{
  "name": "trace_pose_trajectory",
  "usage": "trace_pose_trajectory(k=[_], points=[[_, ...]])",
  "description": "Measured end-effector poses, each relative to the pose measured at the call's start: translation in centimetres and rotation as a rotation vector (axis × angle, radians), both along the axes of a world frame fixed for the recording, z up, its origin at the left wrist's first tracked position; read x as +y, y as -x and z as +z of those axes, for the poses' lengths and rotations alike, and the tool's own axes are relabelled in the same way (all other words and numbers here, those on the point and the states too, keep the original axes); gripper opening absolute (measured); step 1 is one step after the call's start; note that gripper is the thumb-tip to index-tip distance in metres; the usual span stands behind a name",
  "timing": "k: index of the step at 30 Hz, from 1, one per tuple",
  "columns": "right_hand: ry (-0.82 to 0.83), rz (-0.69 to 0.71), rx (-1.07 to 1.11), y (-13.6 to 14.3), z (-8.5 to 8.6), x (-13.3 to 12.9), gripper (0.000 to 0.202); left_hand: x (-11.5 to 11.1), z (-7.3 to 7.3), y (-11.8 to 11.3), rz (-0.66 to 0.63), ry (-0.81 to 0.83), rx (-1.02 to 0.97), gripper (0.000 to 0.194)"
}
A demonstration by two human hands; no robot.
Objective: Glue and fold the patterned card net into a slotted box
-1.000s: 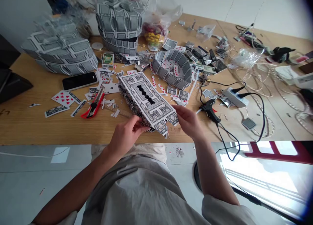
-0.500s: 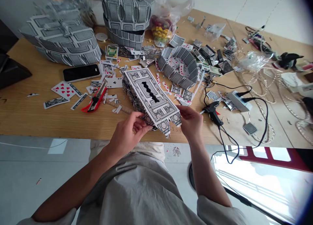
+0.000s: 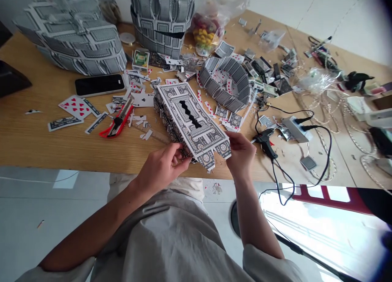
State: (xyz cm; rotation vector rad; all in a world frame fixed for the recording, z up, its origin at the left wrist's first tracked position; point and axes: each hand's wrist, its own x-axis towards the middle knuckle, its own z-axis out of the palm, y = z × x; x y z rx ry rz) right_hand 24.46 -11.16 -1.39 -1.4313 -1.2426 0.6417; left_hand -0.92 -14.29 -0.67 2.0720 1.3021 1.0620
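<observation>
A box made of playing cards (image 3: 206,130) lies at the front of the table, its patterned top pierced by a wavy dark slot. Loose card flaps jut from its near end. My left hand (image 3: 165,165) has its thumb and fingers closed on the box's near left corner. At the near right corner, my right hand (image 3: 241,153) pinches the edge by a flap; its fingertips are partly hidden. Left of the box lies a red utility knife (image 3: 118,120), and a black glue gun (image 3: 266,143) rests right of my right hand.
Behind the box stands a ring of cards (image 3: 225,83) with scraps inside. Two large woven-card bags (image 3: 76,41) stand at the back left, near a phone (image 3: 100,85). A power strip (image 3: 295,128) with cables and rope (image 3: 333,126) lie on the right.
The view has shifted slightly, so the table's things appear a little displaced. Both hands keep their hold on the card box, which has barely moved relative to them.
</observation>
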Motion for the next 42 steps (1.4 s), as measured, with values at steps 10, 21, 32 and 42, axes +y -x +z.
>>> trace_pose_trajectory(k=[10, 21, 32, 42], points=[[-0.044, 0.019, -0.067, 0.3, 0.1, 0.1, 0.022, 0.0, -0.4, 0.2, 0.003, -0.007, 0.014, 0.023], [0.177, 0.322, 0.091, -4.1, 1.3, -0.3, 0.033, 0.0, 1.6, 1.0, 0.031, 0.016, 0.218, 0.035], [0.211, 0.582, -0.031, -4.5, 3.5, -1.0, 0.061, 0.3, 4.1, 0.3, -0.145, -0.176, 0.237, 0.058], [0.084, 0.427, -0.045, -3.7, 1.0, -0.4, 0.045, 0.6, 2.4, -1.8, -0.062, -0.183, 0.283, 0.059]])
